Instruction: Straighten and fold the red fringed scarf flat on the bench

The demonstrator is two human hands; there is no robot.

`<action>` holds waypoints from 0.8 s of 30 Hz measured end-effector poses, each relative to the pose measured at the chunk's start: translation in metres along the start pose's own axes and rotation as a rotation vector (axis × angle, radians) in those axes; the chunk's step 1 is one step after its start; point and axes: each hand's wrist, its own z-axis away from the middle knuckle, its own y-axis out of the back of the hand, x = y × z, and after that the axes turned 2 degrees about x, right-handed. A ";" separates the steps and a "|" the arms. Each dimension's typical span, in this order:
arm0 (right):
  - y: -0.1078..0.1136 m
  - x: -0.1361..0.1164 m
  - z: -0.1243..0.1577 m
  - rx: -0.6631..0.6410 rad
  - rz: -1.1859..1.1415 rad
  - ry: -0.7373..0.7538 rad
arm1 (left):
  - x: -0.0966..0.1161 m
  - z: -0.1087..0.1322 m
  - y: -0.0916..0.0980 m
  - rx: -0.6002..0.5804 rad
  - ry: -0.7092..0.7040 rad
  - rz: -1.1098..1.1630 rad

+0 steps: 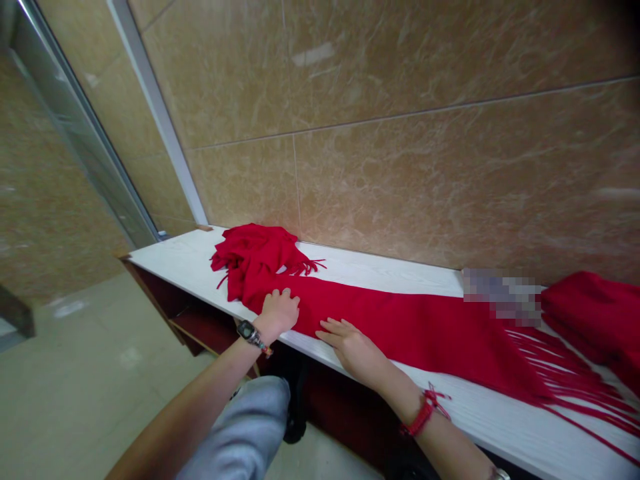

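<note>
A long red scarf [425, 330] with fringed ends lies stretched along a white tabletop [500, 427]. Its left part is bunched into a heap [255, 253] near the wall. My left hand [280, 311], with a watch on its wrist, rests on the scarf's near edge with fingers curled down onto the cloth. My right hand [350, 343], a red cord bracelet on its wrist, lies flat on the scarf with fingers stretched out toward the left. Long fringe [565, 377] trails off at the right end.
A second red cloth pile [600, 317] sits at the far right of the table. A blurred small object [500, 293] lies by the beige tiled wall [400, 133]. A metal door frame [160, 127] stands left; tiled floor [75, 373] lies below.
</note>
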 end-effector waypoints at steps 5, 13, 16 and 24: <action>0.000 -0.001 0.000 0.007 -0.010 -0.003 | 0.006 -0.009 -0.007 0.075 -0.344 0.233; -0.001 0.000 0.000 0.009 -0.030 -0.009 | -0.007 -0.021 -0.013 -0.008 0.068 0.090; 0.001 -0.001 0.000 0.009 -0.031 -0.018 | -0.003 -0.028 -0.016 0.021 -0.221 0.192; -0.004 0.002 -0.001 0.011 -0.018 -0.012 | -0.009 -0.043 -0.015 -0.077 0.191 0.095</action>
